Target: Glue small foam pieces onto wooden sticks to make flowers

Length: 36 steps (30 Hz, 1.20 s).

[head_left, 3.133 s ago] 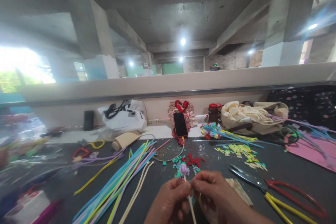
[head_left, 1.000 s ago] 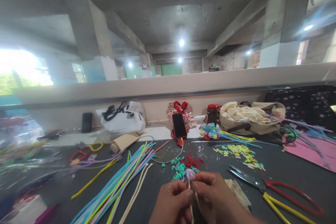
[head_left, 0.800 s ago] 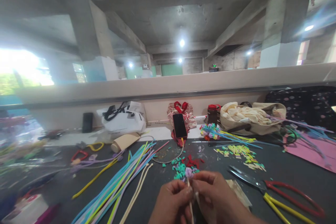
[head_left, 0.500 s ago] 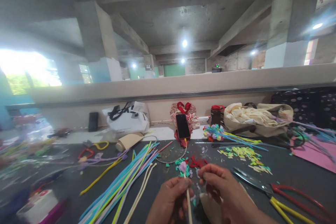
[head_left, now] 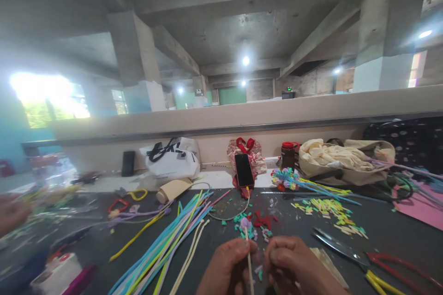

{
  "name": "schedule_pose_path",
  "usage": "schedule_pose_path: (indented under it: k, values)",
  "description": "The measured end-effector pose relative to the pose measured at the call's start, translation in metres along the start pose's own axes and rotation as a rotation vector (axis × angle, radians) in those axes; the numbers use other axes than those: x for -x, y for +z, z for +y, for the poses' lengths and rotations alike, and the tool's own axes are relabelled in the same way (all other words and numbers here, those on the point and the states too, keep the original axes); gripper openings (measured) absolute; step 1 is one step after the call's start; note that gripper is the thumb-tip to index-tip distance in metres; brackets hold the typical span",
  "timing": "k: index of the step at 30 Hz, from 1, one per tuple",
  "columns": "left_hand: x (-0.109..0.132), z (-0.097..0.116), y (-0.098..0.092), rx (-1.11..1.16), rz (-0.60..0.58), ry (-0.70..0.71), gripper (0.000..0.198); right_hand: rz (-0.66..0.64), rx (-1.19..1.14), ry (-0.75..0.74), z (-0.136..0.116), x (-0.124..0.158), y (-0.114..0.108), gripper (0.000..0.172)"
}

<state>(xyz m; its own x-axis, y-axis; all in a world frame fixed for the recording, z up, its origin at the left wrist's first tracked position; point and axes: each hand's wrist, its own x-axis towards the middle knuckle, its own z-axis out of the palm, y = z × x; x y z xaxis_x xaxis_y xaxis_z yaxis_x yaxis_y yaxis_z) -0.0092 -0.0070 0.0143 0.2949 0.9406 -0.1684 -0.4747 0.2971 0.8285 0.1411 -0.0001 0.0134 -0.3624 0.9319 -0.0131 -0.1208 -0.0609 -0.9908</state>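
My left hand (head_left: 230,262) pinches a cream pipe cleaner (head_left: 249,262) between thumb and forefinger. Its upper end carries a small lilac tuft (head_left: 245,223). Just to the right, my right hand (head_left: 290,258) is closed with thumb against curled fingers; anything between them is hidden. Small teal pieces (head_left: 238,217) lie around and behind the tuft, with red pieces (head_left: 261,219) beside them. A few lilac and teal bits (head_left: 259,272) lie on the table between my hands.
Long coloured pipe cleaners (head_left: 166,244) lie on the left. Yellow-green cut pieces (head_left: 325,208) and large red-and-yellow-handled scissors (head_left: 346,249) are on the right. A phone (head_left: 244,170) leans on a patterned bag behind. Another person's hand (head_left: 14,214) is at far left.
My right hand has lowered slightly, its fingers more curled. My left hand keeps hold of the cream pipe cleaner. Another person's hand has appeared at the left edge. The view has shifted slightly.
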Motion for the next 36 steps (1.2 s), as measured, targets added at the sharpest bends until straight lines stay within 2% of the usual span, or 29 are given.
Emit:
schedule_pose_path:
  k: [5,10,15,20,22,25,29,36]
  values:
    - [-0.003,0.006,-0.006,-0.052,-0.01,-0.038,0.026,0.047,0.094,0.033,-0.012,0.002,0.003,0.017]
    - [-0.002,0.021,-0.01,-0.09,0.069,-0.014,0.023,0.008,0.227,-0.086,-0.021,0.005,-0.007,0.007]
    - [-0.001,0.028,-0.013,-0.154,0.104,-0.023,0.023,0.079,0.249,0.005,-0.028,0.003,-0.014,0.002]
    - [0.001,0.031,-0.017,-0.196,0.065,0.039,0.018,0.047,0.302,0.011,-0.022,0.0,-0.018,0.012]
    - [0.001,0.034,-0.017,-0.161,0.068,0.015,0.016,0.028,0.443,-0.024,-0.019,-0.001,-0.02,0.021]
    - [0.0,0.036,-0.017,-0.106,0.074,-0.018,0.014,-0.046,0.808,-0.109,-0.018,-0.006,-0.02,0.032]
    - [-0.003,0.031,-0.017,-0.143,0.058,-0.026,0.019,-0.112,1.105,-0.185,-0.015,-0.023,-0.015,0.018]
    - [-0.006,0.022,-0.018,-0.089,0.014,0.018,0.022,-0.137,1.411,-0.172,0.004,-0.042,-0.001,0.019]
